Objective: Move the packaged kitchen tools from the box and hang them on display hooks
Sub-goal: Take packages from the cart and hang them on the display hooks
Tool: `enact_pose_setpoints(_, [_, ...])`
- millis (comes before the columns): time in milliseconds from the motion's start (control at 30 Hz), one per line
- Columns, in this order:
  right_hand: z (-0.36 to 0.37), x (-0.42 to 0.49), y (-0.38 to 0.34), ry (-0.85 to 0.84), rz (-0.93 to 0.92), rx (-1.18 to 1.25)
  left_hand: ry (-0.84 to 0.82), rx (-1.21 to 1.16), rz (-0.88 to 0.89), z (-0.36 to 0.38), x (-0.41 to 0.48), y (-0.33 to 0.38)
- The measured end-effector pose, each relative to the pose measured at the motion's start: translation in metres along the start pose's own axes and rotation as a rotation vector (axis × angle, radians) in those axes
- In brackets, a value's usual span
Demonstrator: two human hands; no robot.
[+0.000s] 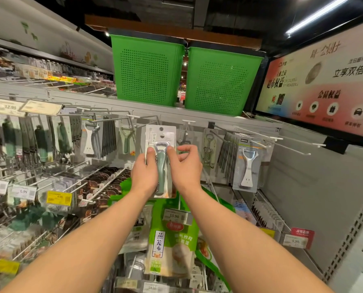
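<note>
Holding a bottle opener pack (160, 135) up in front of the rack, both hands are closed on it. The left hand (144, 173) grips its left edge with the thumb on the front. The right hand (185, 166) pinches its right edge, with the other fingers curled. The pack stands upright between the two hands, and its hanging holes are above the fingertips. Whether a hook passes through them, I cannot tell.

Above the hands, two green baskets (147, 69) with small holes in the walls stand side by side on the top shelf. What is inside them cannot be seen.

To the right of the right hand hangs a peeler pack (248, 163) with the word "HOME". Below the hands hangs a green pouch (162, 242) printed "蒸笼布", and just above it is a price tag (174, 216) reading "15.90". Far to the left of the left hand, other tags read "12.90" and "6.99". A red tag low on the right reads "9.99". A large sign (324, 81) up on the right carries Chinese text, partly "立享双倍积".
</note>
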State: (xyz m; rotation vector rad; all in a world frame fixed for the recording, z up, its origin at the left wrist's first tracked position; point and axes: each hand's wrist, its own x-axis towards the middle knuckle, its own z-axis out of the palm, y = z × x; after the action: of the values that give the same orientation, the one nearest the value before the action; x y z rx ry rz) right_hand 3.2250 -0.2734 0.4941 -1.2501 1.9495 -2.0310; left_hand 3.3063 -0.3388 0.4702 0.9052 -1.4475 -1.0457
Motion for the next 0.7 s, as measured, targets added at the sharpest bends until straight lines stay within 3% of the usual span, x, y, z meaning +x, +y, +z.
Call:
enact_pose_setpoints(333, [0.001, -0.009, -0.007, 0.007, 0.066, 0.148, -0.037, -0.037, -0.028, -0.002, -0.008, 0.011])
enact_pose_setpoints(700, [-0.008, 0.002, 0.000, 0.205, 0.127, 0.222, 0.159, 0.013, -0.043, -0.004, -0.002, 0.010])
